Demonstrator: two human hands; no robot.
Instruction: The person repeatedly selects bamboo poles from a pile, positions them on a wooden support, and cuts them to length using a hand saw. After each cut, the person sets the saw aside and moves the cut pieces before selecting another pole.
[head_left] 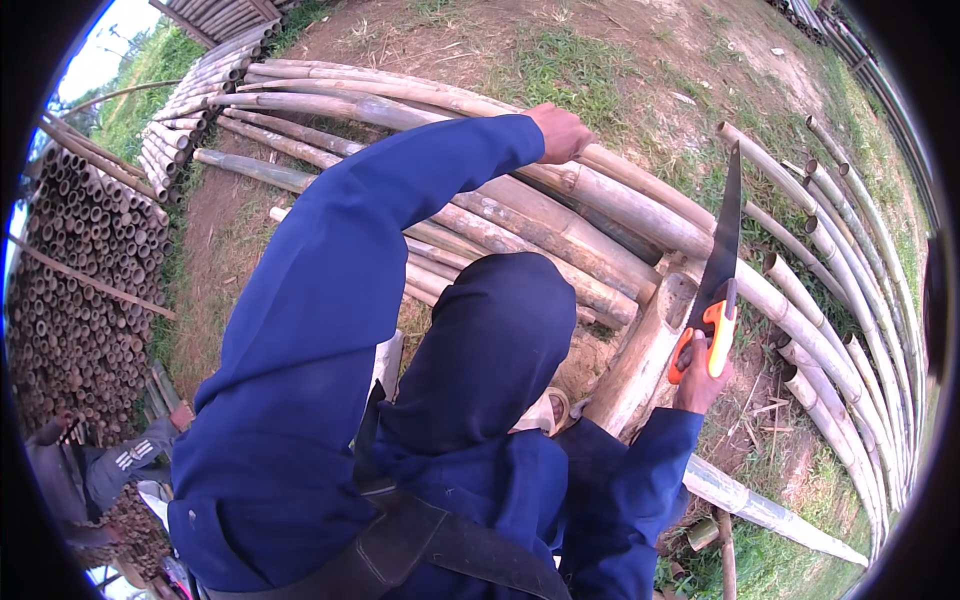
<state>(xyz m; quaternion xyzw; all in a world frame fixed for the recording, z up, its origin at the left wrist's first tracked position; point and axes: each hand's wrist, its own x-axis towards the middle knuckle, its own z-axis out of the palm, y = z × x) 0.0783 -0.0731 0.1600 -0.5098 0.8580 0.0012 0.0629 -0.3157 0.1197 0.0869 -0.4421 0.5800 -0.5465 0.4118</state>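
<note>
My left hand (pixel 560 133) reaches far out in a blue sleeve and rests on a long bamboo pole (pixel 640 200) that lies across a pile of poles. My right hand (pixel 700 375) grips the orange handle of a hand saw (pixel 722 250), whose dark blade points up and away, held above the poles. A thick wooden block (pixel 645 350) stands under the pole, just left of the saw handle. My raised knee in blue trousers (pixel 490 340) hides part of the pile.
Cut bamboo poles (pixel 860 300) fan out on the right over grass and bare soil. A stack of bamboo with round ends showing (pixel 80 290) stands at left. Another person (pixel 100 470) crouches at lower left. A pale pole (pixel 770 510) lies near my right side.
</note>
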